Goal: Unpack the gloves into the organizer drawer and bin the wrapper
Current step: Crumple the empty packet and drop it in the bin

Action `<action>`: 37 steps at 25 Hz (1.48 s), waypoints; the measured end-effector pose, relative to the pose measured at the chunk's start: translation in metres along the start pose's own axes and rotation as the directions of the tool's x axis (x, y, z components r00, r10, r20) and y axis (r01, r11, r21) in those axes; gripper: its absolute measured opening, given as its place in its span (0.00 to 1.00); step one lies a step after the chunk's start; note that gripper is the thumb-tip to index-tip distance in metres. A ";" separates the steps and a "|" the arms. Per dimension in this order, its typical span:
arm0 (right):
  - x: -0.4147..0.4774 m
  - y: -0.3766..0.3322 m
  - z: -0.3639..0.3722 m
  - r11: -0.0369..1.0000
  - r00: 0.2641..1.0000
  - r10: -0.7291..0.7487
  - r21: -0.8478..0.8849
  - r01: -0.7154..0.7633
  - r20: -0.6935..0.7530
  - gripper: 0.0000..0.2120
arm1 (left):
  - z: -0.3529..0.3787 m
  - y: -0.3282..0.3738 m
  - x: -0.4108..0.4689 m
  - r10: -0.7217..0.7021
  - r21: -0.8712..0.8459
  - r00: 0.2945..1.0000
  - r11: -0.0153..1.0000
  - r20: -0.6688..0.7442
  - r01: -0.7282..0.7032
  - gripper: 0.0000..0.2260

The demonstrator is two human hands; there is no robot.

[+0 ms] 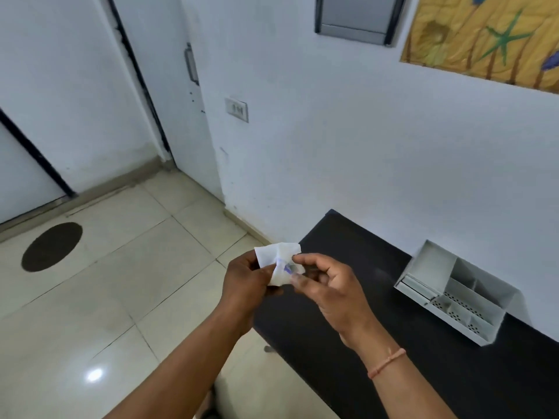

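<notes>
Left hand and right hand both pinch the crumpled white wrapper in mid-air beyond the table's near-left corner, well apart from the organizer; a loose pinch could drop it to the floor.

White painted walls; glossy cream floor tiles reflecting a ceiling light. Black-framed white doors at left, round dark floor mat, yellow starfish painting, black matte tabletop.
</notes>
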State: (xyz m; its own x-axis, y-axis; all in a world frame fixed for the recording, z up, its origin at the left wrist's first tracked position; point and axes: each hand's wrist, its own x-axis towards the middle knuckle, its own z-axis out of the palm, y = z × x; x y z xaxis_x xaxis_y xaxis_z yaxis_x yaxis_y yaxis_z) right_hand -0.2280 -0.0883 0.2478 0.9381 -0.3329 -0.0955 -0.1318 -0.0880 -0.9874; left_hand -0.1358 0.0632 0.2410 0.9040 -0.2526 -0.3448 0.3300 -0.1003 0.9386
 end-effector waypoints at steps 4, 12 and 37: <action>0.056 -0.012 0.060 0.999 0.997 0.037 0.006 -0.037 -0.073 0.29 | -0.056 0.017 0.043 0.022 -0.027 0.998 0.999 0.058 -0.020 0.12; 0.161 -0.021 0.193 0.995 0.975 0.089 -0.023 -0.095 -0.202 0.08 | -0.193 0.054 0.158 -0.026 0.050 0.969 0.999 0.246 0.014 0.10; 0.420 0.094 0.193 0.557 0.498 0.744 0.826 -0.092 -0.446 0.09 | -0.121 0.050 0.535 -0.478 0.466 0.759 0.846 0.442 0.261 0.06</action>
State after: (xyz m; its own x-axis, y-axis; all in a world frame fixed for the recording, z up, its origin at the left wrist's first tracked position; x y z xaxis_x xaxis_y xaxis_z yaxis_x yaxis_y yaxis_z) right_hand 0.2151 -0.0554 0.0905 0.2260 -0.6501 -0.7255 0.1048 0.7566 -0.6454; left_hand 0.3971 0.0393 0.1039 0.4087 -0.5691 -0.7135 0.3887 -0.5988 0.7002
